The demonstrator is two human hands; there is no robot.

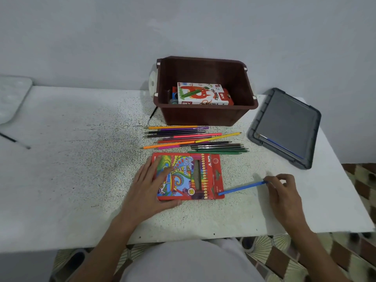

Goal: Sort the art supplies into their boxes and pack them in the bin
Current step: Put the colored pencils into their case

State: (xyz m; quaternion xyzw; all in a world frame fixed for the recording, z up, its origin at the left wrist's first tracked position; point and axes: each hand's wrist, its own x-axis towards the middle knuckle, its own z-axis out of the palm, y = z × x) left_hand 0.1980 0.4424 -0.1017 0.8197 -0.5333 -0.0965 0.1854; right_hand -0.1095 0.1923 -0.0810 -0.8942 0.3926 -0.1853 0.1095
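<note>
A red colour pencil box (189, 177) lies flat on the white table (81, 180), its open end to the right. My left hand (150, 186) rests on the box's left side and grips its near edge. My right hand (284, 190) pinches the end of a blue pencil (242, 187), whose tip sits at the box's open end. Several loose colour pencils (193, 139) lie in a row between the box and the brown bin (205, 117). Inside the bin lies an oil pastels box (201, 93) with small items beside it.
A grey bin lid (284, 127) lies at the right with a thin brush (280, 147) on it. A black brush (152, 115) leans by the bin's left corner. Another brush (15, 141) and a white palette (12, 96) are at the far left.
</note>
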